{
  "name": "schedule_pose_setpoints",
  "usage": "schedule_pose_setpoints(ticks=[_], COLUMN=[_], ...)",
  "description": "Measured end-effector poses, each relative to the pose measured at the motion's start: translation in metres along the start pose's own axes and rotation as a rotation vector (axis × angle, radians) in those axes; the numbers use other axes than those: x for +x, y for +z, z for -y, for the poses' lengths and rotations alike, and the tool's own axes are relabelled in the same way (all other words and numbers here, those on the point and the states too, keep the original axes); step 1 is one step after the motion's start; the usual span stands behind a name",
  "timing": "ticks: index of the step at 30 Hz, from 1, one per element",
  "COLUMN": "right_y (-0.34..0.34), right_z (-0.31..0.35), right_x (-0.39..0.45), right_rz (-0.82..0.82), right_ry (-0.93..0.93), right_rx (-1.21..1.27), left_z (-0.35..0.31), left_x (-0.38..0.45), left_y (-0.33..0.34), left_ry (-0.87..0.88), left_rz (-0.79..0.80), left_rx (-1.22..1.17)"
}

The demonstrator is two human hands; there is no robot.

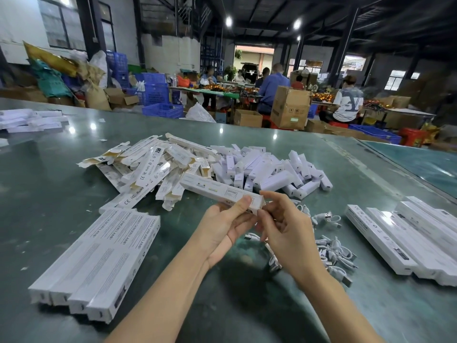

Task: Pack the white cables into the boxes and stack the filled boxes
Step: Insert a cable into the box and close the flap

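Holding a long white box (221,191) above the desk (61,184), the person appears to be at the closing or loading step for one unit. The left hand (226,225) grips the near end of that box from below, thumb on top; the right hand (279,225) has its fingers curled at the box's end, seemingly pinching the flap or tucking something in, though what lies between the fingertips cannot be made out. Directly beneath and just right of the hands lies the loose heap of white cables (329,248), within easy reach. A row of closed boxes (99,261) lies side by side at near left, and a second group of closed boxes (405,236) lies at near right. Judgement: packing is partway through, with many cables left. The next move likely calls for seating the end flap fully, then setting this box with one of the finished groups, square to its neighbours. Beyond the hands, a pile of open boxes (153,167) with flaps up lies left of centre, touching a pile of small white units (269,169) to its right. Further flat white boxes (29,120) rest at far left of the desk. Seated workers (346,102) occupy tables behind.
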State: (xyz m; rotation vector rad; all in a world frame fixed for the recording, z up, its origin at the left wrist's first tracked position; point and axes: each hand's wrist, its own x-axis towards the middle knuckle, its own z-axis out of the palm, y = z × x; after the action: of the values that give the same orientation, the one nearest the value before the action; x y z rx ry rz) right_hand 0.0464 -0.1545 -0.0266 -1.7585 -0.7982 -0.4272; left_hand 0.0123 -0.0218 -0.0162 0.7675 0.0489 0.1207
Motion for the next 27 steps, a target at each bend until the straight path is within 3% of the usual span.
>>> schedule_pose_setpoints(ticks=[5,14,27], right_y=[-0.013,-0.03,-0.02], right_z=[0.002,0.0,-0.002], right_x=[0.003,0.006,0.002], right_rz=[0.095,0.197,0.169], right_ry=[0.066,0.068,0.041], right_rx=[0.163,0.122,0.076], left_z=[-0.005,-0.015,-0.015], left_x=[-0.001,-0.007,-0.005], left_y=[0.0,-0.007,-0.013], left_ry=[-0.026,-0.22,-0.261], left_rz=[0.042,0.139,0.142], left_rx=[0.052,0.215,0.218])
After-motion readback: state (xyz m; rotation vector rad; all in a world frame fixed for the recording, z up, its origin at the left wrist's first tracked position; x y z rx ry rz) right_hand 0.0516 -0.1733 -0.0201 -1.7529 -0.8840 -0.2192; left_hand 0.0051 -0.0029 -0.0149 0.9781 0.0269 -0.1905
